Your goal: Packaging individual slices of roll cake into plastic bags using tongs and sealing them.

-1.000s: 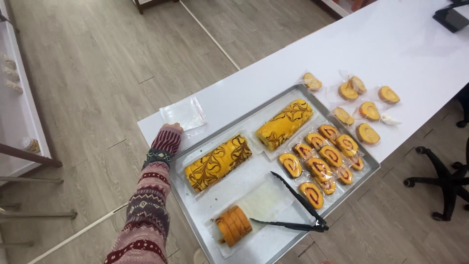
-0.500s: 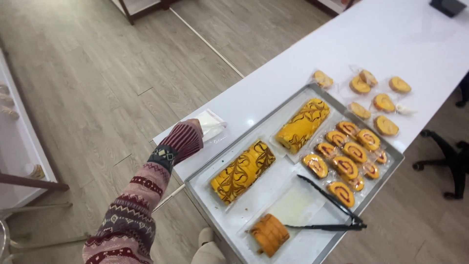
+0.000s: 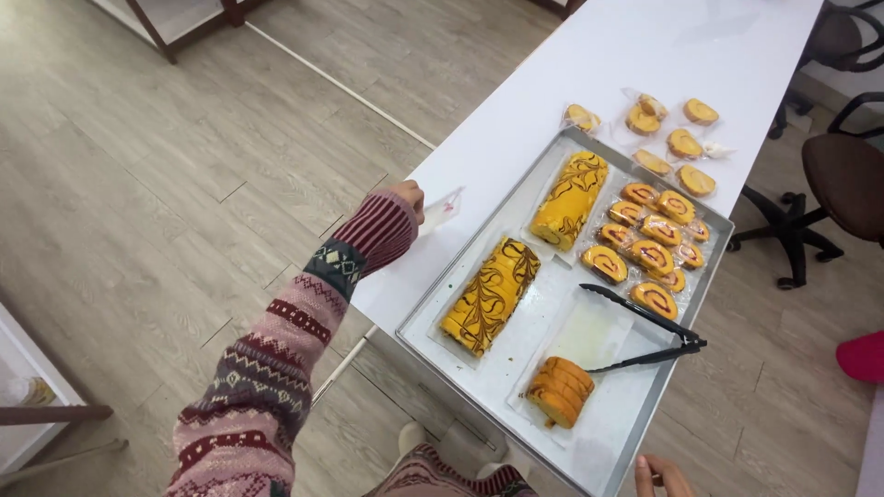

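My left hand [image 3: 408, 197], in a patterned knit sleeve, reaches to the near corner of the white table [image 3: 645, 55] and pinches a clear plastic bag [image 3: 442, 210]. Beside it lies a metal tray [image 3: 726, 224] with two marbled yellow roll cakes [image 3: 575, 201] [image 3: 491, 294], a group of cut slices [image 3: 649, 253], a short stack of slices [image 3: 559, 391] on a clear sheet, and black tongs [image 3: 645, 336]. Only the fingertips of my right hand [image 3: 661, 475] show at the bottom edge, by the tray's near corner.
Several wrapped cake slices [image 3: 665, 138] lie on the table beyond the tray. Office chairs [image 3: 829, 175] stand to the right, with a pink object [image 3: 863, 356] on the wooden floor. Furniture legs [image 3: 152, 28] stand at the top left.
The view has swung right and closer to the table. My left hand has closed on the plastic bag at the table's corner. My right fingertips have come into view.
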